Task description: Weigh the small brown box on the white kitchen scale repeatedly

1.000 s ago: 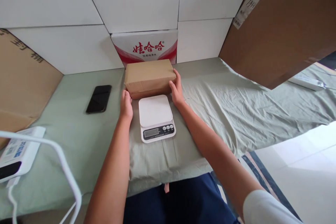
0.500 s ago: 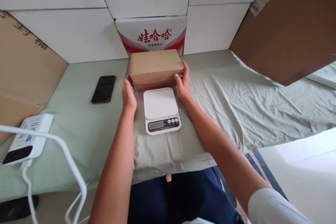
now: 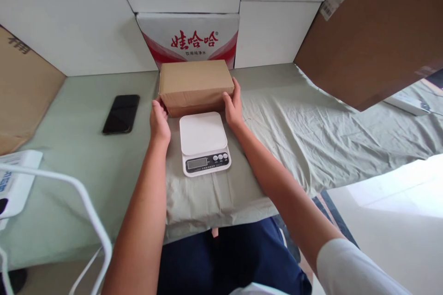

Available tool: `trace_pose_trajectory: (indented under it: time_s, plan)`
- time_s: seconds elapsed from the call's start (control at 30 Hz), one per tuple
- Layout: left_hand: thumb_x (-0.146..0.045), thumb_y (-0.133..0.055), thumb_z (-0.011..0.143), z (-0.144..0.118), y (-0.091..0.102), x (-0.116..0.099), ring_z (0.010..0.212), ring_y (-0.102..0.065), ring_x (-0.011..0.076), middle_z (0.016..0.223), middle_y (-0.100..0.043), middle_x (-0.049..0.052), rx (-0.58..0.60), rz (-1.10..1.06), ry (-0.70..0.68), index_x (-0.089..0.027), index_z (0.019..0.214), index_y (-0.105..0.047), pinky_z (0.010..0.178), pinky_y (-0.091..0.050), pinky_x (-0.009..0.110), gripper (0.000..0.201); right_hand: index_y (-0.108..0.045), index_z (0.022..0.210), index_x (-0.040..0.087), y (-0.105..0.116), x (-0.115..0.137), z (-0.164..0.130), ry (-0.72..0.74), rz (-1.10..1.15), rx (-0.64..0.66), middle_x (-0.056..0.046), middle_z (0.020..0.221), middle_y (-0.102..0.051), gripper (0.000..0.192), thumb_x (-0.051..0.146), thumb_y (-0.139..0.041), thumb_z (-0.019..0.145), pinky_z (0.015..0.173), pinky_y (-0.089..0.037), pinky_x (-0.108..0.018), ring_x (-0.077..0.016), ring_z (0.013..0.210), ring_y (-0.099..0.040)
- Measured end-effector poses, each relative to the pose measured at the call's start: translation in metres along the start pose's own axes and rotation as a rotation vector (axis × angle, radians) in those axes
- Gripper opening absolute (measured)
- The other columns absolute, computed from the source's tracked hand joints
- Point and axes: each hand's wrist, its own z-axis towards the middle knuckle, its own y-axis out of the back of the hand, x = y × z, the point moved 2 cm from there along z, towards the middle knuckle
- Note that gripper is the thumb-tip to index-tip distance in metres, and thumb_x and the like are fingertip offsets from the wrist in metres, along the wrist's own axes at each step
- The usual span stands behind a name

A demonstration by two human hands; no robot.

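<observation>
Holding a cardboard box (image 3: 196, 76) at both ends

A green cloth (image 3: 277, 124) is lying beneath everything; a red-and-white carton (image 3: 194, 39) is standing behind the box; the box itself is sitting crosswise between the fingers of both hands; a white scale (image 3: 203, 134) is lying just in front of it; the left hand (image 3: 160, 123) is grasping the box's left end, its fingertips partly hiding from view; the right hand (image 3: 234, 109) is grasping the right end, thumb and fingers parting around the near corner.
</observation>
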Motion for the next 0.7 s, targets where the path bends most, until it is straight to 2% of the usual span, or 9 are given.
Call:
trace_pose_trajectory:
  time_s: [0.13, 0.4, 0.5, 0.6, 0.7]
  plan:
    - [-0.089, -0.043, 0.087, 0.001, 0.000, 0.001, 0.150, -0.051, 0.0288, 0.154, -0.059, 0.016, 0.015, 0.006, 0.033, -0.021, 0.142, -0.062, 0.125, -0.036, 0.045, 0.090, -0.017, 0.164, 0.029, -0.003, -0.011, 0.004, -0.010, 0.007, 0.018, -0.010, 0.169, -0.037, 0.088, 0.083, -0.032, 0.096, 0.135, -0.025, -0.057, -0.0305, 0.162, -0.032]
    - [-0.086, -0.046, 0.089, 0.007, 0.003, 0.010, 0.151, -0.049, 0.0289, 0.150, -0.062, 0.013, 0.010, -0.036, 0.071, -0.021, 0.137, -0.065, 0.125, -0.038, 0.044, 0.082, -0.023, 0.163, 0.031, -0.006, -0.021, 0.007, -0.017, 0.038, 0.038, -0.007, 0.164, -0.044, 0.088, 0.085, -0.035, 0.094, 0.135, -0.025, -0.059, -0.0312, 0.159, -0.038]
    - [-0.085, -0.047, 0.090, 0.007, 0.003, 0.011, 0.149, -0.050, 0.0281, 0.149, -0.063, 0.014, 0.011, -0.037, 0.061, -0.020, 0.135, -0.064, 0.125, -0.037, 0.044, 0.081, -0.026, 0.163, 0.029, -0.006, -0.017, 0.007, -0.032, 0.057, 0.061, -0.008, 0.161, -0.048, 0.087, 0.083, -0.039, 0.095, 0.134, -0.028, -0.058, -0.0310, 0.156, -0.042]
    - [-0.087, -0.053, 0.085, 0.004, 0.001, 0.009, 0.145, -0.054, 0.0295, 0.150, -0.062, 0.017, 0.006, -0.022, 0.053, -0.016, 0.136, -0.062, 0.124, -0.039, 0.047, 0.087, -0.032, 0.161, 0.029, -0.004, -0.010, 0.005, -0.051, 0.128, 0.045, -0.008, 0.160, -0.051, 0.086, 0.080, -0.046, 0.093, 0.133, -0.031, -0.055, -0.0309, 0.152, -0.047]
    - [-0.088, -0.060, 0.079, -0.002, -0.001, 0.003, 0.143, -0.056, 0.0320, 0.149, -0.062, 0.019, 0.015, -0.014, 0.020, -0.017, 0.134, -0.063, 0.121, -0.041, 0.049, 0.090, -0.035, 0.160, 0.028, -0.001, 0.001, 0.003, -0.024, 0.201, -0.006, -0.008, 0.162, -0.050, 0.085, 0.078, -0.050, 0.092, 0.134, -0.028, -0.053, -0.0310, 0.155, -0.042]
